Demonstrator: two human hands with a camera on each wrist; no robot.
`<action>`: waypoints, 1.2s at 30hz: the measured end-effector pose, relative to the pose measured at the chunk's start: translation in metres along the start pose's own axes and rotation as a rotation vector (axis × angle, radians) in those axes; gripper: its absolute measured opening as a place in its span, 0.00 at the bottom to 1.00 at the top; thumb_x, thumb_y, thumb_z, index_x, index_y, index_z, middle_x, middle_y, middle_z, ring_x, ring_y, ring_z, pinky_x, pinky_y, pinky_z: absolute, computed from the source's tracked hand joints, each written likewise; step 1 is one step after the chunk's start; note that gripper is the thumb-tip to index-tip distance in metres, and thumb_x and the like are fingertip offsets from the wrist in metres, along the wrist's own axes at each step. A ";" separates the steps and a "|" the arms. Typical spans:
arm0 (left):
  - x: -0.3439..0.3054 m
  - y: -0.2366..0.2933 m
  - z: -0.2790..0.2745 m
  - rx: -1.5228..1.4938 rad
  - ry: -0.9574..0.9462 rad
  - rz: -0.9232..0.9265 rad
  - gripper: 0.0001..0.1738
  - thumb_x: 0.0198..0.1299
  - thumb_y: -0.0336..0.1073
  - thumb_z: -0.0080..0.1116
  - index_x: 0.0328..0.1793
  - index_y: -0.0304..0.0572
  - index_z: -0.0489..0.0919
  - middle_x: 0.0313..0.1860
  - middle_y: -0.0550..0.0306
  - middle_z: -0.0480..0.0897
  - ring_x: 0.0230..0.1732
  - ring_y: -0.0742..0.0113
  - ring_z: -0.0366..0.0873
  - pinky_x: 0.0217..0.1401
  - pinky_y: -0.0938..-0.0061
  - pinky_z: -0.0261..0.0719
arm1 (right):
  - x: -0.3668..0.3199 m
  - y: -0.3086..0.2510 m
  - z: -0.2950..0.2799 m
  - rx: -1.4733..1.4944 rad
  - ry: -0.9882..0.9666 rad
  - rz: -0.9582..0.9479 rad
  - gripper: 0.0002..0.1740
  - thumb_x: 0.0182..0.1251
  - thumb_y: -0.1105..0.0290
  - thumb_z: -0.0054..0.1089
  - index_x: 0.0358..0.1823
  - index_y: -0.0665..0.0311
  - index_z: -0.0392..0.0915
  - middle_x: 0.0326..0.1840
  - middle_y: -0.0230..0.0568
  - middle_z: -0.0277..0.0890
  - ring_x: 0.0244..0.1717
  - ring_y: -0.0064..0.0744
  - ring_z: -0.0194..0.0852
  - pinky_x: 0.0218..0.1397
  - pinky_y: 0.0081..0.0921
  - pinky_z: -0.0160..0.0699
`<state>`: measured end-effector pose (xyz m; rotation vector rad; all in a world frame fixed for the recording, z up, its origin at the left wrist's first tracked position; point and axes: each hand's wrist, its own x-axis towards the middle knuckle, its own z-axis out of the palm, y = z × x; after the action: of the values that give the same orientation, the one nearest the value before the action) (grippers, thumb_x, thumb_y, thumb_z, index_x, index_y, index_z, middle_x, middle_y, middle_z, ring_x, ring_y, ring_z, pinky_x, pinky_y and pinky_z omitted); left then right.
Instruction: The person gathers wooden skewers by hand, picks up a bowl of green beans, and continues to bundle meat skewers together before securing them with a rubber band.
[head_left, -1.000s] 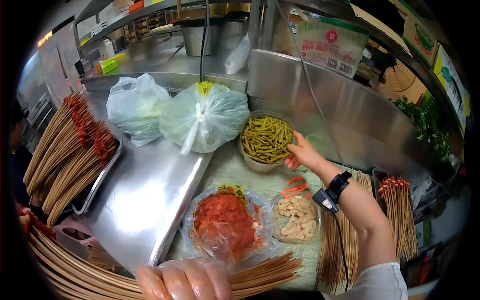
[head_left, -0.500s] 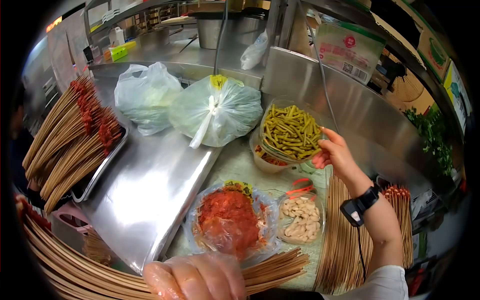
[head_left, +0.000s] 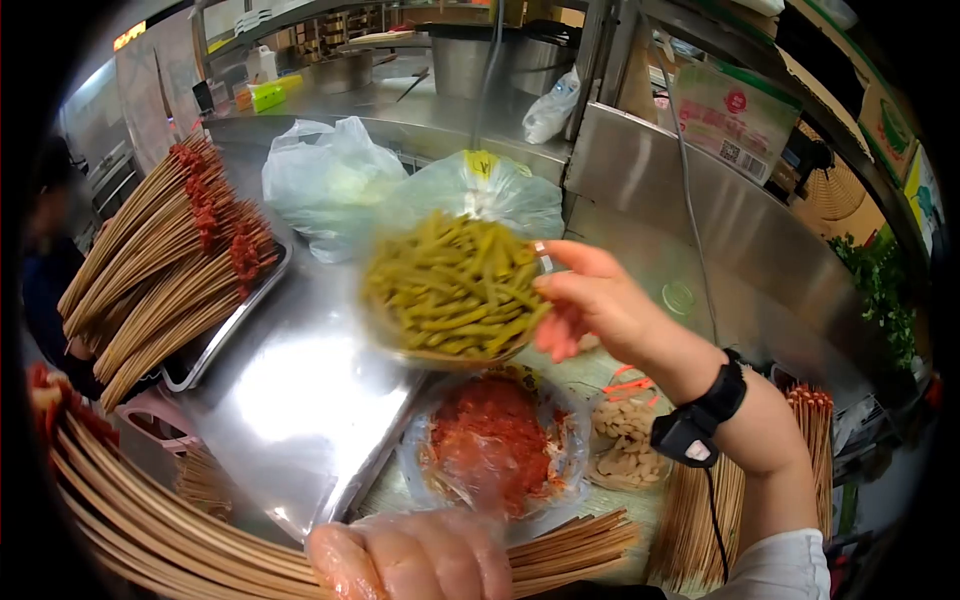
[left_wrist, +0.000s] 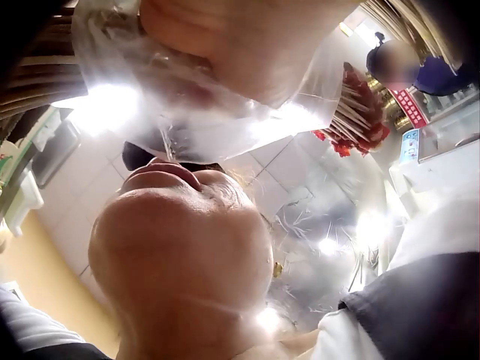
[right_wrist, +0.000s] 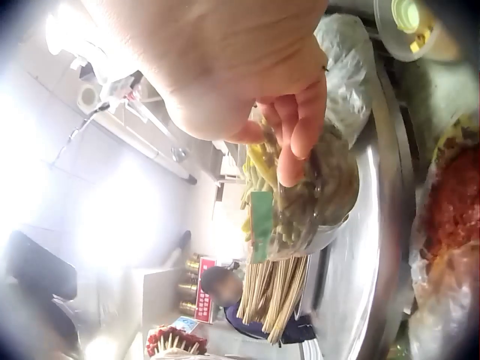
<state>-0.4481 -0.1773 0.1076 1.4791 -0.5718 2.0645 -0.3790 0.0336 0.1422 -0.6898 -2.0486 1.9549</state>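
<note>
My right hand [head_left: 610,300] grips the right side of a clear plastic tub [head_left: 425,357], thumb at the rim. Cut green beans [head_left: 455,285] fill it. The tub is held up in front of the tied plastic bag [head_left: 500,190] and overlaps the metal surface's edge. In a clear plastic glove, my left hand [head_left: 420,560] holds a thick bundle of wooden skewers [head_left: 200,510] across the front; red food shows at the bundle's left end. Just beyond that hand sits a bag-lined bowl [head_left: 415,465] of red mash [head_left: 490,440].
A box of pale clove-like pieces [head_left: 625,435] stands right of the bowl. Bare skewers [head_left: 700,520] lie at the right. Food-tipped skewers [head_left: 150,260] fill a metal tray [head_left: 215,345] at left. A cable [head_left: 690,200] hangs behind my right hand. Another person [head_left: 55,220] stands far left.
My right hand has lifted the tub of green beans off another tub at the back and brought it left and nearer. My left hand keeps holding the skewers. The head view has shifted slightly.
</note>
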 end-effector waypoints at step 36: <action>0.003 -0.020 -0.009 -0.018 -0.002 -0.208 0.11 0.65 0.33 0.55 0.48 0.41 0.66 0.31 0.58 0.76 0.28 0.68 0.74 0.32 0.73 0.77 | 0.056 0.143 -0.123 -1.497 0.146 0.112 0.07 0.50 0.68 0.65 0.32 0.57 0.85 0.33 0.44 0.82 0.41 0.43 0.81 0.44 0.38 0.80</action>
<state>-0.4427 -0.1560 0.1084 1.4654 -0.4169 1.8929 -0.3440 0.1686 0.0036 -1.0759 -3.0897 0.0039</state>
